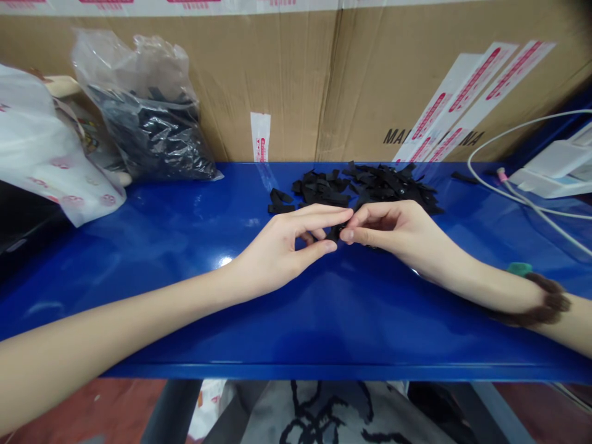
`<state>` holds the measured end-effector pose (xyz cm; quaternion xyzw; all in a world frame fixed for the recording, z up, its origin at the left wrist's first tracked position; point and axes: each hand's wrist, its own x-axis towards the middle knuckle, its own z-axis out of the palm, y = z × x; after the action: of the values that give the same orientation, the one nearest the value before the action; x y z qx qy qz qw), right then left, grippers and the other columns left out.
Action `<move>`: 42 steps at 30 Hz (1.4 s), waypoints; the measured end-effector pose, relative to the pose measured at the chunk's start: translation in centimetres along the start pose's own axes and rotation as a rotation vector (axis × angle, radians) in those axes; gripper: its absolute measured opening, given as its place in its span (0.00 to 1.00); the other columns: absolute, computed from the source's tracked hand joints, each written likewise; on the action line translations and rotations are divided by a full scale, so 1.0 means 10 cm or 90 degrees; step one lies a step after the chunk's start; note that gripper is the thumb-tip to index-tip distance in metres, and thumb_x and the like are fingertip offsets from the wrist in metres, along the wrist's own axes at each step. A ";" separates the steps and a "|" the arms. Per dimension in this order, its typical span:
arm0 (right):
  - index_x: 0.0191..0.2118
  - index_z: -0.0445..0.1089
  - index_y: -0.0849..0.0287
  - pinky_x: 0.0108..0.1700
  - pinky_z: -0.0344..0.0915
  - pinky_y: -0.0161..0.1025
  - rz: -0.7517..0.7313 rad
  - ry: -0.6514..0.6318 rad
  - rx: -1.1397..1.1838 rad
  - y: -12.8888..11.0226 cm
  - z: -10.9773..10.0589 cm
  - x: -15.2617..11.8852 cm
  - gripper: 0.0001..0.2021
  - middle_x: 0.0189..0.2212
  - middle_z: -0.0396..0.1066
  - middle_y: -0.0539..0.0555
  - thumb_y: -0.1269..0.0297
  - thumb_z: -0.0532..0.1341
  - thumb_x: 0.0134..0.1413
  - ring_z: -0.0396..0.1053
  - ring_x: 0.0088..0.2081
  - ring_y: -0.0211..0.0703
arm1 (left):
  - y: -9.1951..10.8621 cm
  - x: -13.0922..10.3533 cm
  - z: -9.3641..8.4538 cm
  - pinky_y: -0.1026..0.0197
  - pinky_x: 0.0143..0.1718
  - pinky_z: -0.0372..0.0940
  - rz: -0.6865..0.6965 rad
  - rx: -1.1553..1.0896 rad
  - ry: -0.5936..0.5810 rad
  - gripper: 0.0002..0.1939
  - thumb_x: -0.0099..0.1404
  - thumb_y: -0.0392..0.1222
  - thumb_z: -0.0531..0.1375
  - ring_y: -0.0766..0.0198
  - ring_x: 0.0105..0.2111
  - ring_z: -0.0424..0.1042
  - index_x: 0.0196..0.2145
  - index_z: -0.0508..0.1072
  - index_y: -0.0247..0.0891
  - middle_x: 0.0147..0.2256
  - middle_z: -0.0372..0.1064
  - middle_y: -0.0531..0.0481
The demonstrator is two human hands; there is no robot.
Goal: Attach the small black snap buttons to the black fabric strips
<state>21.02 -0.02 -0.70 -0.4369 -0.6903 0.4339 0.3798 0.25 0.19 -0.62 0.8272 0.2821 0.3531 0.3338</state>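
Above the blue table (287, 320), my left hand (296, 243) and my right hand (388, 231) meet at the fingertips. A small black strip (333, 232) lies between them; my right thumb and fingers pinch it. The left hand's thumb and fingers are spread around its other side, and whether they touch it is unclear. Just behind the hands sit a pile of black strips (393, 182) and a smaller pile (321, 187), with a few loose strips (280, 200) at their left.
A large cardboard box (277, 68) stands along the back edge. At the left are a clear bag of black pieces (161, 129) and a white plastic bag (50, 148). White cables (527, 200) and a white holder (559, 161) are at the right.
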 end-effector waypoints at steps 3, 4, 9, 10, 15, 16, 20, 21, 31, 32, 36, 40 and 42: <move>0.26 0.74 0.60 0.29 0.58 0.34 0.014 0.019 -0.038 0.00 0.01 0.00 0.15 0.24 0.72 0.49 0.51 0.68 0.45 0.65 0.27 0.35 | 0.00 0.00 0.00 0.70 0.36 0.68 0.027 -0.002 0.003 0.21 0.63 0.28 0.60 0.75 0.31 0.67 0.53 0.73 0.39 0.52 0.70 0.47; 0.26 0.74 0.60 0.28 0.57 0.34 0.022 0.024 -0.048 0.01 0.01 0.00 0.16 0.23 0.71 0.49 0.50 0.68 0.45 0.64 0.26 0.34 | 0.00 0.00 0.00 0.70 0.36 0.68 0.040 -0.003 0.004 0.21 0.63 0.28 0.60 0.75 0.31 0.67 0.53 0.73 0.39 0.52 0.70 0.47; 0.29 0.74 0.61 0.30 0.60 0.34 0.047 0.024 -0.042 0.01 0.01 0.00 0.16 0.27 0.73 0.51 0.50 0.68 0.45 0.66 0.29 0.36 | 0.01 0.00 0.01 0.71 0.37 0.68 0.080 -0.001 -0.003 0.21 0.63 0.27 0.59 0.75 0.32 0.67 0.53 0.72 0.35 0.51 0.70 0.45; 0.29 0.74 0.61 0.31 0.62 0.34 0.042 0.017 -0.030 0.02 0.01 0.00 0.15 0.28 0.74 0.51 0.52 0.68 0.45 0.67 0.30 0.37 | 0.01 -0.01 0.01 0.71 0.37 0.68 0.081 -0.001 -0.005 0.21 0.63 0.27 0.59 0.75 0.32 0.67 0.54 0.71 0.34 0.51 0.70 0.44; 0.29 0.74 0.58 0.35 0.66 0.32 -0.009 -0.018 0.058 0.02 0.01 0.01 0.07 0.28 0.75 0.47 0.61 0.69 0.46 0.71 0.31 0.35 | 0.00 -0.01 0.01 0.70 0.37 0.67 0.079 0.011 -0.015 0.21 0.64 0.27 0.58 0.75 0.33 0.67 0.54 0.71 0.35 0.52 0.69 0.45; 0.29 0.74 0.58 0.35 0.67 0.32 -0.016 -0.019 0.067 0.01 0.01 0.01 0.06 0.28 0.75 0.47 0.62 0.69 0.46 0.71 0.31 0.35 | 0.00 -0.01 0.02 0.70 0.38 0.67 0.082 0.014 -0.017 0.21 0.64 0.27 0.58 0.75 0.33 0.68 0.54 0.71 0.35 0.52 0.69 0.46; 0.27 0.74 0.60 0.35 0.67 0.32 -0.018 -0.017 0.065 0.00 0.01 0.02 0.06 0.30 0.76 0.49 0.64 0.69 0.44 0.72 0.32 0.35 | -0.01 -0.01 0.01 0.69 0.40 0.66 0.114 0.041 -0.037 0.21 0.65 0.26 0.57 0.73 0.40 0.68 0.54 0.70 0.38 0.51 0.69 0.48; 0.28 0.74 0.60 0.35 0.67 0.32 -0.016 -0.015 0.062 0.00 0.01 0.02 0.06 0.30 0.76 0.49 0.64 0.69 0.44 0.72 0.32 0.35 | -0.01 -0.01 0.01 0.69 0.40 0.66 0.119 0.055 -0.046 0.22 0.65 0.26 0.57 0.73 0.40 0.68 0.55 0.69 0.38 0.51 0.68 0.48; 0.33 0.77 0.54 0.27 0.61 0.33 -0.017 0.106 0.003 0.04 -0.06 0.04 0.10 0.25 0.74 0.48 0.58 0.71 0.43 0.67 0.26 0.35 | 0.03 -0.02 -0.09 0.58 0.43 0.64 0.092 0.491 -0.020 0.14 0.66 0.43 0.59 0.62 0.41 0.67 0.47 0.70 0.36 0.43 0.69 0.49; 0.33 0.77 0.54 0.27 0.60 0.34 -0.018 0.115 -0.001 0.03 -0.06 0.03 0.10 0.24 0.74 0.48 0.58 0.71 0.43 0.67 0.26 0.35 | 0.02 -0.02 -0.11 0.55 0.44 0.63 0.088 0.545 -0.051 0.14 0.66 0.46 0.59 0.58 0.42 0.66 0.46 0.71 0.36 0.42 0.70 0.49; 0.32 0.77 0.54 0.27 0.60 0.34 -0.045 0.137 -0.036 0.01 -0.06 0.03 0.09 0.24 0.74 0.48 0.58 0.70 0.44 0.67 0.26 0.36 | -0.01 -0.02 -0.14 0.54 0.41 0.59 0.062 0.640 -0.131 0.13 0.69 0.47 0.55 0.55 0.43 0.66 0.46 0.74 0.41 0.41 0.72 0.51; 0.32 0.77 0.55 0.26 0.60 0.34 -0.055 0.116 -0.049 0.00 -0.04 0.02 0.08 0.24 0.74 0.48 0.59 0.70 0.45 0.67 0.25 0.35 | -0.04 -0.01 -0.14 0.56 0.38 0.54 0.105 0.670 -0.117 0.12 0.71 0.43 0.52 0.56 0.40 0.65 0.42 0.75 0.42 0.38 0.74 0.53; 0.32 0.77 0.55 0.26 0.60 0.33 -0.063 0.097 -0.060 -0.01 -0.03 0.01 0.08 0.24 0.74 0.48 0.59 0.69 0.45 0.68 0.25 0.35 | -0.05 0.00 -0.15 0.56 0.36 0.53 0.114 0.672 -0.108 0.11 0.71 0.42 0.53 0.57 0.39 0.65 0.40 0.75 0.41 0.37 0.74 0.53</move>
<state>21.25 0.16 -0.49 -0.4515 -0.6997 0.3470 0.4314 -1.04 1.05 -0.24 0.9290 0.3212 0.1226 -0.1367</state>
